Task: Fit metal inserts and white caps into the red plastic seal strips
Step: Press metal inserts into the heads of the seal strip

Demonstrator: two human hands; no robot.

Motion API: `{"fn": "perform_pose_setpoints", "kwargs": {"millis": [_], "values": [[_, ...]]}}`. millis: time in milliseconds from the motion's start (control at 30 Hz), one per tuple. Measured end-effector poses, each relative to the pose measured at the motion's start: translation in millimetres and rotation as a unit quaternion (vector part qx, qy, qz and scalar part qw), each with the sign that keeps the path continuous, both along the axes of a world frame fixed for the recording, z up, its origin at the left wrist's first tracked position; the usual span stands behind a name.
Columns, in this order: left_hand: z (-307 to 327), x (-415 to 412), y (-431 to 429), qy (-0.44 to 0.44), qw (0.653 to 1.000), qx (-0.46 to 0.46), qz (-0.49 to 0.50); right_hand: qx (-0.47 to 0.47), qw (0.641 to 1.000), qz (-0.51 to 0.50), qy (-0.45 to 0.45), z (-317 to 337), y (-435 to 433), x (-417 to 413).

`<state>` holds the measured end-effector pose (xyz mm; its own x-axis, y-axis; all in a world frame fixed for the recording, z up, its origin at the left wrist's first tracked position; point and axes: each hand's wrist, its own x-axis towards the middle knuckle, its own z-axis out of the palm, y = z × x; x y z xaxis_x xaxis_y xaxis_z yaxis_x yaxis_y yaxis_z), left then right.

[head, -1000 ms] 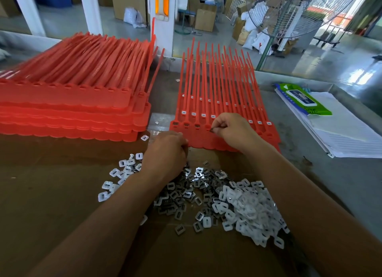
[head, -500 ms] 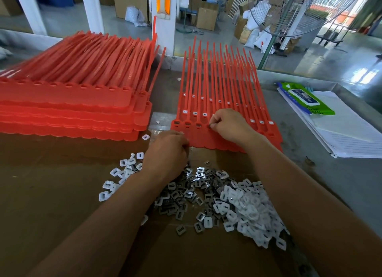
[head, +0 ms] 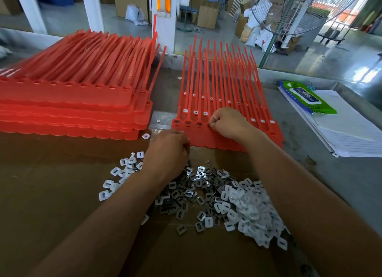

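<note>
Almost nothing has changed: the fingers of my right hand (head: 229,122) still pinch a metal insert (head: 210,124) at the fourth socket of the red seal strips (head: 217,86) on the bench (head: 330,173), so I think it is not yet seated. The fingers of my left hand (head: 167,150) are hidden; I cannot tell their state.

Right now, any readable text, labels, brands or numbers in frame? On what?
Nothing reads clearly.
Label on the green wipes packet: white and blue print, too blurred to read.
White print at the far-left edge of the stacked red seal strips: too blurred.
The paper stack: ruled lines only, no legible words.
Red mark on the white sacks in the background: too small to read.
</note>
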<state>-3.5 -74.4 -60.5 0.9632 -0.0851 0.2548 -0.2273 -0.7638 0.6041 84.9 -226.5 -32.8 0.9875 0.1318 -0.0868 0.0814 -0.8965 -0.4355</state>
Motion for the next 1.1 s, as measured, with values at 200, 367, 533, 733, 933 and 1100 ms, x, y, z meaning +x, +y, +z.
{"fn": "perform_pose_setpoints", "kwargs": {"millis": [200,367,533,733,933,1100], "values": [[-1,0,-1,0.007,1.000,0.001,0.006,-0.016,0.999,-0.038,-0.008,-1,4,3],[-2,1,0,0.009,1.000,0.002,0.003,0.022,0.997,-0.069,-0.021,-2,6,2],[-2,1,-1,0.003,1.000,0.001,0.005,0.063,0.997,-0.050,-0.006,-2,2,-2],[-2,1,0,0.001,1.000,0.008,0.002,0.084,0.995,-0.030,-0.039,-6,-3,-8],[-2,2,0,-0.004,1.000,0.014,0.002,0.103,0.994,-0.017,-0.023,-4,-7,-13],[-3,2,0,-0.002,1.000,0.011,-0.002,0.072,0.996,0.021,-0.055,2,-9,-30]]}}
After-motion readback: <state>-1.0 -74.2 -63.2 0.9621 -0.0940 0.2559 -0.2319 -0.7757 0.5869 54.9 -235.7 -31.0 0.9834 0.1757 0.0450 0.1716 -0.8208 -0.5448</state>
